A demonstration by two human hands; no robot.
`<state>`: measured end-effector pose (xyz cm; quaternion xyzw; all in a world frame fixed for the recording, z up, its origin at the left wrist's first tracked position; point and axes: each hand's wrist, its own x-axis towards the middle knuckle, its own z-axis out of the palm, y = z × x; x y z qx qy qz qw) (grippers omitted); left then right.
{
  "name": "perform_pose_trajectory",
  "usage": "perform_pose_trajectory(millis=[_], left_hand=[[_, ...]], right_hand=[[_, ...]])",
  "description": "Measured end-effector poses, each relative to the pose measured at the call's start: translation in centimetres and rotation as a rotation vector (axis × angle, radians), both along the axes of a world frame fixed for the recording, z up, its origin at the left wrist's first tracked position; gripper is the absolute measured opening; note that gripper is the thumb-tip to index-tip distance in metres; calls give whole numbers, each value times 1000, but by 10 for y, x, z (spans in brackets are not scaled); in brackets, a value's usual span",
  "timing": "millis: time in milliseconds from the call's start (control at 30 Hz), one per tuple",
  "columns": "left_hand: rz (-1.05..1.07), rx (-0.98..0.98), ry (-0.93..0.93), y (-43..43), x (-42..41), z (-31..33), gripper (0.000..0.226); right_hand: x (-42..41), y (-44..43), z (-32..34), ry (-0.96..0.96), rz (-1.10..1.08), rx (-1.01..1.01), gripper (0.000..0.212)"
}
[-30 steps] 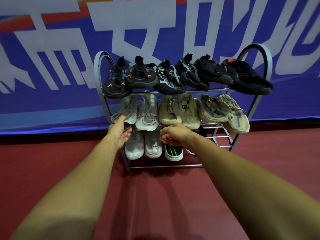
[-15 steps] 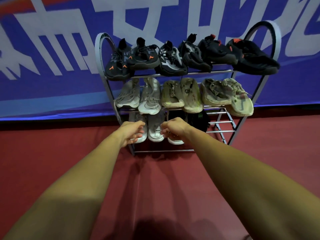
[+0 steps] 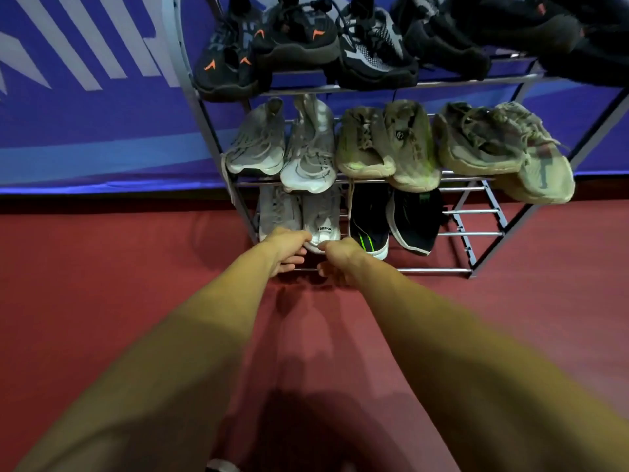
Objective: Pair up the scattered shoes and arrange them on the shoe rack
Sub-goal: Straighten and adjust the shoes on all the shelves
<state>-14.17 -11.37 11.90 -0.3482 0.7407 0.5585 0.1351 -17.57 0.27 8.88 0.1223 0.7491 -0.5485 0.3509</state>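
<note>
My left hand (image 3: 284,248) and right hand (image 3: 340,258) curled their fingers loosely, gripping nothing I could tell, just below the white sneaker (image 3: 321,221) on the shoe rack (image 3: 432,271)'s bottom shelf; it looked light, soft-knit, best pinched at the heel.

The word "DESIGN" is printed in dark letters on the toe of the white shoe (image 3: 321,229) on the bottom shelf (any letters before it cannot be made out). Large white characters are seen on the blue banner (image 3: 85,63), cut off and unreadable.
</note>
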Motion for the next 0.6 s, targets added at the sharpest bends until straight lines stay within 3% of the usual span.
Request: perform_pose_trajectory(millis=[333, 600], left_hand=[[-19, -9, -12, -15, -35, -24, 12], [-26, -37, -8, -25, -34, -18, 17]], right_hand=[[-26, -34, -30, -262, -342, -276, 21], [-28, -18, -7, -252, -215, -265, 13]])
